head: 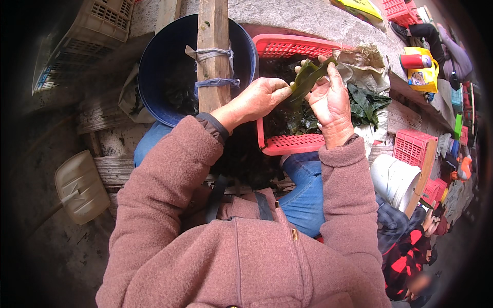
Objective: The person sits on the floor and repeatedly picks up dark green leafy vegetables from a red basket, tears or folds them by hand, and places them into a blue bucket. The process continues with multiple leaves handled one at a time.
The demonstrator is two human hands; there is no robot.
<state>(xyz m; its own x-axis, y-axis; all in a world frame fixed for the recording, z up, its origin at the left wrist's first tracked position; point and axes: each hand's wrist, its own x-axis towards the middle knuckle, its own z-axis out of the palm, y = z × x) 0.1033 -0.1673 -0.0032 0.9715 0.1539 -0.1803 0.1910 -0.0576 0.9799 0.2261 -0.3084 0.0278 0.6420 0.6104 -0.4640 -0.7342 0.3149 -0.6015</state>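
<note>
Between my hands is a dark green strip of kelp (308,82), folded with its two upper ends apart. My left hand (269,91) pinches its lower end between thumb and fingers. With the palm turned up, my right hand (330,96) grips the upper part by thumb and fingertips. Below them stands a red plastic basket (294,145) with wet, dark seaweed (304,121) inside. To its left is a blue barrel (152,90), dark seaweed in its bottom. A wooden post (213,34), wrapped with cloth strips and bearing a small metal blade (190,52), crosses over the barrel.
A woven sack (366,69) with kelp leaves (366,102) lies right of the basket. Beyond it are a white bucket (394,179) and a red crate (414,148). A beige dustpan-like scoop (82,186) lies at left, below stacked crates (104,23). Other people sit at far right.
</note>
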